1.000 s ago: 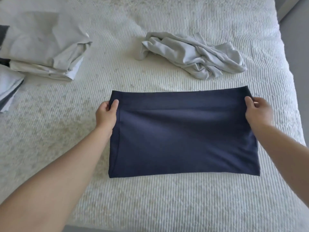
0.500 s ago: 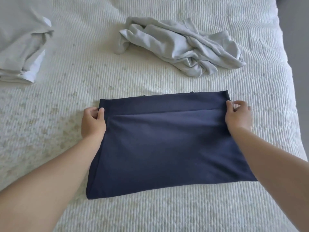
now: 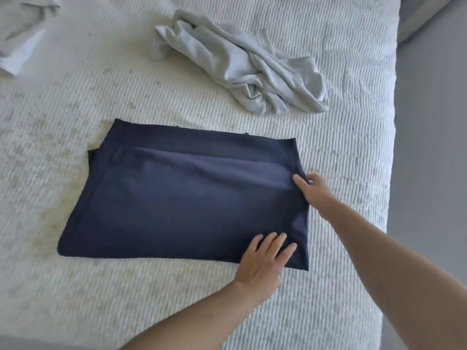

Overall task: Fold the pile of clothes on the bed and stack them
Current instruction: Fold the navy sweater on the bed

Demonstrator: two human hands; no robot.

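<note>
A navy blue garment (image 3: 182, 203), folded into a rectangle, lies flat on the white textured bed (image 3: 106, 299). My left hand (image 3: 265, 261) rests flat with fingers spread on its near right corner. My right hand (image 3: 313, 192) is at the garment's right edge, thumb on top of the cloth and fingers beside or under the edge. A crumpled light grey garment (image 3: 242, 64) lies unfolded further back on the bed. Part of a stack of folded light clothes (image 3: 20, 34) shows at the top left corner.
The bed's right edge (image 3: 390, 147) runs down the right side, with grey floor (image 3: 429, 173) beyond it. A strip of pale wall or furniture shows at the top right corner.
My left hand let go of the garment's far left corner and crossed over to its near right corner. My right hand slid a little nearer along the right edge. The view shifted right.
</note>
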